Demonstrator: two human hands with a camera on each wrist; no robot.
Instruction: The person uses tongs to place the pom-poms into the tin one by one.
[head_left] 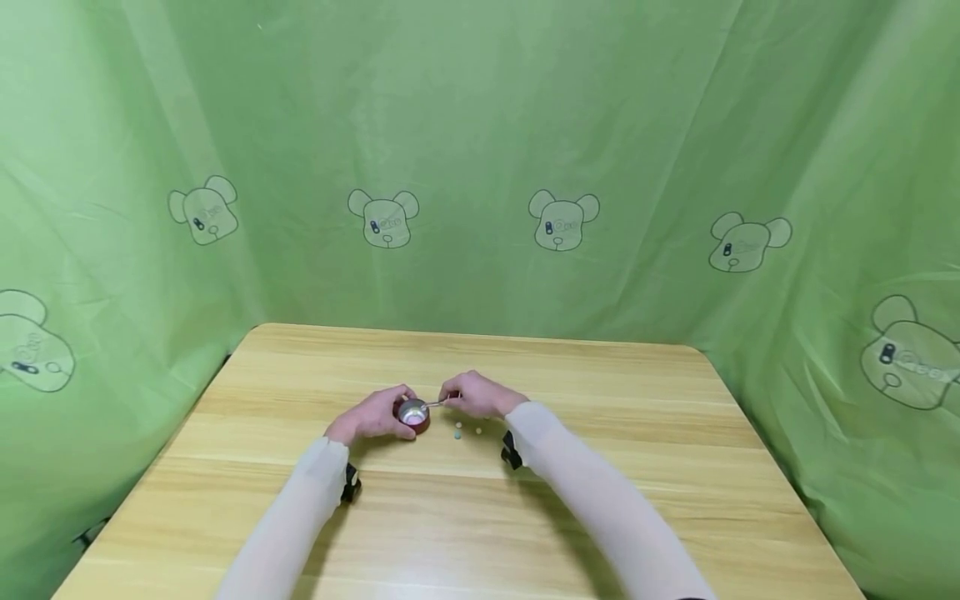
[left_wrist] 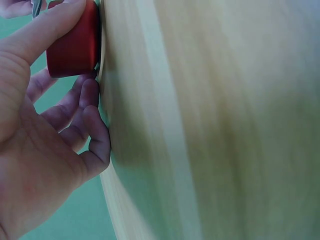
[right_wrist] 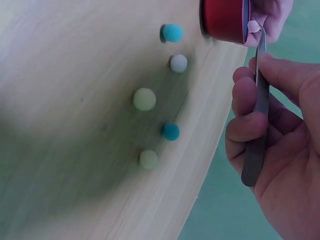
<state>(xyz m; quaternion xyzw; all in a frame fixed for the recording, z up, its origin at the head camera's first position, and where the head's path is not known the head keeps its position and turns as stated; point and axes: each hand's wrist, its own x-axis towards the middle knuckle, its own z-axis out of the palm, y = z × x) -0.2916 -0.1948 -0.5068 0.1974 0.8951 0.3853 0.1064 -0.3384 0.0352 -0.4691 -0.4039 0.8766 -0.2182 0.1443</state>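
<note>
A small red round tin (head_left: pixel 414 425) with a silvery inside stands upright on the table. My left hand (head_left: pixel 377 414) grips it from the left, the thumb along its near side in the left wrist view. In my right hand (head_left: pixel 480 395) is a pair of metal tweezers (right_wrist: pixel 259 120), pinched between thumb and fingers. At the tweezers' tips, by the tin's rim, is a small whitish ball (right_wrist: pixel 253 26). Below the right hand, loose on the table, lie two blue balls (right_wrist: pixel 172 32), a white ball (right_wrist: pixel 178 63) and two pale yellow-green balls (right_wrist: pixel 145 99).
The wooden table (head_left: pixel 465 533) has rounded far corners. Green curtains (head_left: pixel 480 108) printed with bear heads hang behind it and at both sides. A dark device (head_left: pixel 512 451) sits on each wrist, below pale sleeves (head_left: pixel 592 492).
</note>
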